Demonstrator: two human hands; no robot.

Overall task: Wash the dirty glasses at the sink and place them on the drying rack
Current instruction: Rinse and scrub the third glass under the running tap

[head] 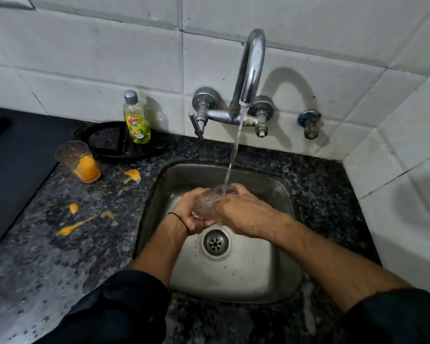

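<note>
Both hands, left (188, 214) and right (236, 212), had their grip around a clear glass (209, 201) under the tap's stream (233, 155) above the sink (233, 274). A juice-stained glass (78, 161) and Vim bottle (136, 117) stood on the spattered surface (60, 244).

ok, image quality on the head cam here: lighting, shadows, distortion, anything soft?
Head view: dim overall, one light casting the tap's hard arch shadow onto the wall tiles to its right; glare streak along the spout. Wide-angle bend in the tile lines toward the edges. The clear glass held in both hands is smeared by running water; the dirty glass reads sharp.
</note>
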